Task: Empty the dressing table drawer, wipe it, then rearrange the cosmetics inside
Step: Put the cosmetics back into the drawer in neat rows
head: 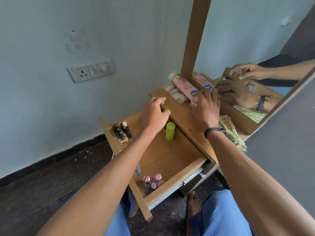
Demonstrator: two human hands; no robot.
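Pink btl (185, 87) w/ blue logo (194, 93); text illegible

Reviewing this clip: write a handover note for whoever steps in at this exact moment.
Left hand: empty, fingers loosely curled, above the far end of the drawer.
Right hand: open, fingers at the pink lotion bottle lying on the tabletop.
Done: nail polishes, green bottle and pink-capped bottles stand in the drawer.
Left: lotion and tube pack to go in. Wiping cannot be confirmed; a cloth lies on the tabletop.
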